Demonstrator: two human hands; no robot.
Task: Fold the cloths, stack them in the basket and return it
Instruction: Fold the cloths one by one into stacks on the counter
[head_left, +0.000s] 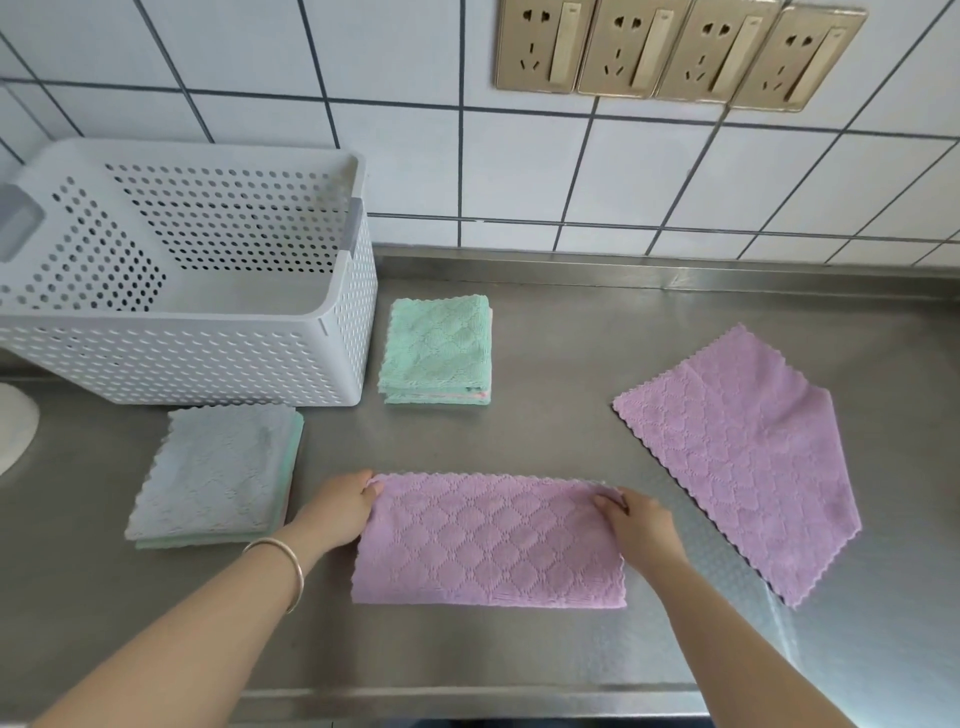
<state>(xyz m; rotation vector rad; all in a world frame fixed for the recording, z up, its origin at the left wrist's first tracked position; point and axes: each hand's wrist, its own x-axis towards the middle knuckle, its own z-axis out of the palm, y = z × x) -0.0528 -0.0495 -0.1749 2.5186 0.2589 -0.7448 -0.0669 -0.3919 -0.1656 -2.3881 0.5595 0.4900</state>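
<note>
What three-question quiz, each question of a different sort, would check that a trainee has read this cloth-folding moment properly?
1. True or false: the white basket already holds folded cloths.
2. Multiple choice: which cloth do the left hand and right hand grip? A) the green folded stack B) the purple cloth folded in half C) the grey stack
3. Short answer: where does the other purple cloth lie?

Key: 1 false, nothing shows inside it. 2 B, each hand at a far corner. 3 To the right on the steel counter, lying flat with one corner turned in.
</note>
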